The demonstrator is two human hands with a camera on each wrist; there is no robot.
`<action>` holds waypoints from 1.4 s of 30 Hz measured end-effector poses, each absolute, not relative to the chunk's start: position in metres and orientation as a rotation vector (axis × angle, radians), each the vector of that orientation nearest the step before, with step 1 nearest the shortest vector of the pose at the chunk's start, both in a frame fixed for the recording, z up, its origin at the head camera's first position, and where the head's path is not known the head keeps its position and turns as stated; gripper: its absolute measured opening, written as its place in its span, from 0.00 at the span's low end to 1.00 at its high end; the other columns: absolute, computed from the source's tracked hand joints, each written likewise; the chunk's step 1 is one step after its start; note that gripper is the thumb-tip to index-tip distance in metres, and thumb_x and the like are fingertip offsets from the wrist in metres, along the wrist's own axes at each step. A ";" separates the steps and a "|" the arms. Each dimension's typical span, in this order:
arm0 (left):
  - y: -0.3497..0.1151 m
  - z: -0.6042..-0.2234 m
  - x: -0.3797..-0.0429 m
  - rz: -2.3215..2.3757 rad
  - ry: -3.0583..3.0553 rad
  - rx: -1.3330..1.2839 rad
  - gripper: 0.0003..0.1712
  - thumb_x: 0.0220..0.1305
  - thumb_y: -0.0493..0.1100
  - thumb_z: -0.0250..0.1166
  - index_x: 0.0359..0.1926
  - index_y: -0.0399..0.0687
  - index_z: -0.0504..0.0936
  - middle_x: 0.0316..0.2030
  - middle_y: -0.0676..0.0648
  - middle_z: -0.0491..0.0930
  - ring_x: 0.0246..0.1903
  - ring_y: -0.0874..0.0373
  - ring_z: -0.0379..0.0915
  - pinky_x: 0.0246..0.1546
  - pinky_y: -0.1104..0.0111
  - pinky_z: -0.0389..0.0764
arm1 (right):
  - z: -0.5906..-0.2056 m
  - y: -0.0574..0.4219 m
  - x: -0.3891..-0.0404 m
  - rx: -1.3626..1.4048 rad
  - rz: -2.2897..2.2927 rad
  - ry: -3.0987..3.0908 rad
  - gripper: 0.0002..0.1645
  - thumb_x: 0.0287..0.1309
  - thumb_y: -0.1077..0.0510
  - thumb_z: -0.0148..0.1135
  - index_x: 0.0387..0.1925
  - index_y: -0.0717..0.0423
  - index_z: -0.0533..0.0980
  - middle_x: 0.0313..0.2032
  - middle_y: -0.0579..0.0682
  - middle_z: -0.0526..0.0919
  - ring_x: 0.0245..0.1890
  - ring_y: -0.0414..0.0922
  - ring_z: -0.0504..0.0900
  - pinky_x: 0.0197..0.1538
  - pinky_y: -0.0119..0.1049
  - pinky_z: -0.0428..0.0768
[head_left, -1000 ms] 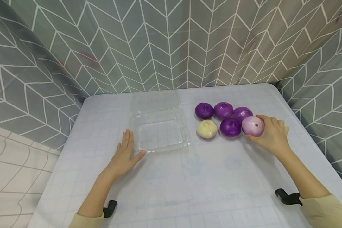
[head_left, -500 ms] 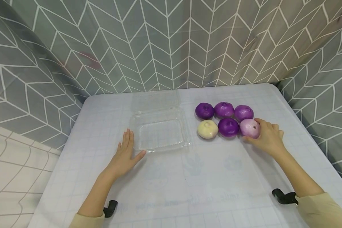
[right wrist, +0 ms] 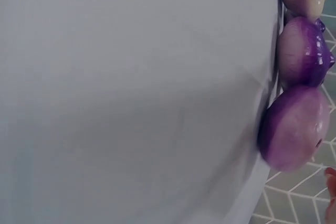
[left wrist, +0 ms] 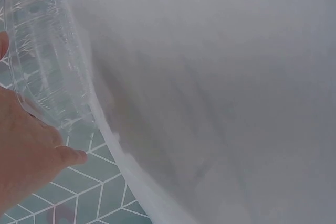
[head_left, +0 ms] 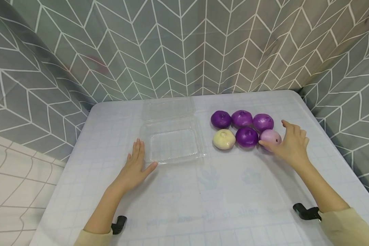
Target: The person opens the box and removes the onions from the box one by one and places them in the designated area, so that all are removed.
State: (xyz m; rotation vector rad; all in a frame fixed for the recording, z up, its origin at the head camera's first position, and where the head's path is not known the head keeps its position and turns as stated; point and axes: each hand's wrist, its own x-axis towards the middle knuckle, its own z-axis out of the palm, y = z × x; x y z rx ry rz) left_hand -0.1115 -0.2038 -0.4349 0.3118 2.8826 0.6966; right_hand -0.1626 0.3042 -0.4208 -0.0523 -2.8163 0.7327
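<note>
In the head view a pale pink-purple onion lies at the near right end of a cluster of onions. My right hand is just right of it, thumb in front of the onion and fingers spread away from its far side. The right wrist view has the same onion with fingertips apart from it. A deep purple onion sits against its left side. My left hand lies with straight fingers along the left edge of a clear plastic container, thumb at its near corner.
A pale yellow onion stands at the near left of the cluster. Behind are a dark purple onion, a violet onion and another purple onion. The container's lid lies open toward the curtain behind the table.
The pink-purple onion was set down and shifted left against the deep purple one. My right hand's fingers have since spread and let go of it. My left hand stayed put.
</note>
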 end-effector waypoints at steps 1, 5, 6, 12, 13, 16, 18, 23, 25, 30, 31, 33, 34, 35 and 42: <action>-0.204 -0.435 -0.111 0.701 2.884 0.312 0.57 0.67 0.66 0.53 0.74 0.37 0.29 0.74 0.39 0.24 0.73 0.43 0.21 0.67 0.41 0.39 | -0.418 0.301 -0.164 -0.043 0.751 -2.773 0.64 0.39 0.38 0.77 0.68 0.68 0.57 0.56 0.71 0.65 0.50 0.68 0.58 0.44 0.60 0.54; -0.204 -0.434 -0.111 0.709 2.890 0.310 0.58 0.67 0.67 0.52 0.74 0.37 0.29 0.74 0.39 0.25 0.73 0.43 0.21 0.67 0.41 0.39 | -0.405 0.279 -0.172 0.024 0.824 -2.653 0.56 0.43 0.41 0.76 0.66 0.64 0.61 0.56 0.64 0.68 0.51 0.63 0.59 0.45 0.57 0.53; -0.204 -0.434 -0.111 0.712 2.890 0.310 0.57 0.67 0.67 0.52 0.74 0.37 0.29 0.74 0.38 0.25 0.73 0.43 0.21 0.67 0.41 0.39 | -0.402 0.272 -0.174 0.050 0.844 -2.632 0.55 0.42 0.42 0.77 0.66 0.63 0.61 0.56 0.63 0.69 0.51 0.62 0.59 0.45 0.56 0.53; -0.204 -0.434 -0.112 0.710 2.882 0.318 0.58 0.67 0.67 0.52 0.74 0.36 0.29 0.74 0.37 0.25 0.73 0.42 0.21 0.67 0.41 0.39 | -0.394 0.235 -0.184 0.236 0.913 -2.536 0.55 0.35 0.49 0.82 0.64 0.61 0.63 0.55 0.61 0.71 0.52 0.59 0.60 0.50 0.54 0.53; -0.204 -0.434 -0.113 0.706 2.882 0.319 0.58 0.67 0.68 0.51 0.74 0.36 0.30 0.74 0.37 0.25 0.73 0.42 0.21 0.67 0.41 0.39 | -0.394 0.229 -0.185 0.262 0.922 -2.524 0.55 0.34 0.50 0.82 0.64 0.60 0.64 0.55 0.60 0.71 0.53 0.59 0.60 0.51 0.54 0.53; -0.204 -0.434 -0.113 0.696 2.883 0.316 0.58 0.66 0.68 0.52 0.74 0.36 0.30 0.74 0.38 0.25 0.73 0.42 0.21 0.67 0.41 0.39 | -0.392 0.215 -0.191 0.338 0.948 -2.490 0.56 0.31 0.52 0.84 0.64 0.59 0.65 0.55 0.58 0.73 0.54 0.58 0.61 0.53 0.54 0.53; -0.204 -0.434 -0.113 0.687 2.886 0.320 0.58 0.66 0.68 0.51 0.74 0.36 0.30 0.74 0.38 0.25 0.73 0.42 0.22 0.67 0.41 0.40 | -0.391 0.206 -0.194 0.386 0.960 -2.480 0.57 0.30 0.51 0.84 0.64 0.58 0.65 0.56 0.57 0.73 0.55 0.57 0.61 0.53 0.54 0.53; -0.205 -0.434 -0.113 0.682 2.892 0.324 0.58 0.66 0.69 0.50 0.74 0.36 0.30 0.74 0.39 0.25 0.73 0.42 0.22 0.67 0.41 0.40 | -0.389 0.189 -0.200 0.487 0.991 -2.483 0.56 0.29 0.48 0.84 0.64 0.54 0.67 0.56 0.53 0.74 0.55 0.55 0.62 0.55 0.53 0.54; -0.205 -0.434 -0.113 0.684 2.895 0.324 0.58 0.66 0.69 0.50 0.74 0.36 0.31 0.74 0.39 0.25 0.73 0.43 0.22 0.67 0.41 0.39 | -0.389 0.182 -0.201 0.518 1.000 -2.483 0.56 0.29 0.48 0.85 0.64 0.53 0.68 0.56 0.52 0.74 0.55 0.54 0.62 0.55 0.52 0.55; -0.206 -0.434 -0.114 0.666 2.907 0.331 0.58 0.66 0.70 0.50 0.74 0.36 0.31 0.74 0.39 0.25 0.73 0.43 0.23 0.68 0.42 0.39 | -0.389 0.165 -0.205 0.576 0.982 -2.478 0.56 0.27 0.46 0.85 0.62 0.54 0.69 0.55 0.51 0.75 0.54 0.54 0.64 0.49 0.50 0.57; -0.206 -0.434 -0.114 0.664 2.907 0.333 0.58 0.66 0.70 0.50 0.74 0.36 0.31 0.74 0.39 0.25 0.73 0.43 0.23 0.68 0.42 0.39 | -0.389 0.162 -0.206 0.587 0.978 -2.478 0.55 0.27 0.46 0.85 0.62 0.54 0.70 0.55 0.52 0.76 0.55 0.54 0.64 0.48 0.50 0.58; -0.206 -0.434 -0.114 0.661 2.909 0.336 0.59 0.65 0.70 0.50 0.74 0.36 0.31 0.74 0.39 0.25 0.73 0.43 0.23 0.68 0.42 0.39 | -0.390 0.155 -0.208 0.609 0.962 -2.480 0.56 0.27 0.45 0.85 0.62 0.55 0.70 0.55 0.52 0.76 0.54 0.54 0.65 0.47 0.51 0.59; -0.207 -0.434 -0.114 0.660 2.908 0.337 0.59 0.65 0.70 0.50 0.74 0.36 0.31 0.74 0.38 0.25 0.73 0.43 0.23 0.68 0.42 0.39 | -0.390 0.152 -0.209 0.622 0.954 -2.482 0.56 0.27 0.45 0.85 0.62 0.55 0.70 0.54 0.52 0.76 0.54 0.54 0.65 0.47 0.51 0.59; -0.207 -0.434 -0.114 0.660 2.908 0.338 0.59 0.65 0.70 0.50 0.74 0.36 0.30 0.74 0.38 0.25 0.73 0.43 0.23 0.68 0.42 0.39 | -0.390 0.149 -0.210 0.634 0.944 -2.484 0.56 0.27 0.44 0.84 0.62 0.54 0.70 0.54 0.52 0.76 0.54 0.54 0.65 0.48 0.51 0.59; -0.206 -0.433 -0.113 0.679 2.900 0.337 0.59 0.66 0.67 0.53 0.74 0.36 0.30 0.74 0.38 0.25 0.73 0.43 0.22 0.67 0.42 0.39 | -0.392 0.132 -0.219 0.718 0.875 -2.497 0.58 0.30 0.39 0.82 0.64 0.54 0.67 0.55 0.52 0.75 0.53 0.54 0.65 0.50 0.51 0.60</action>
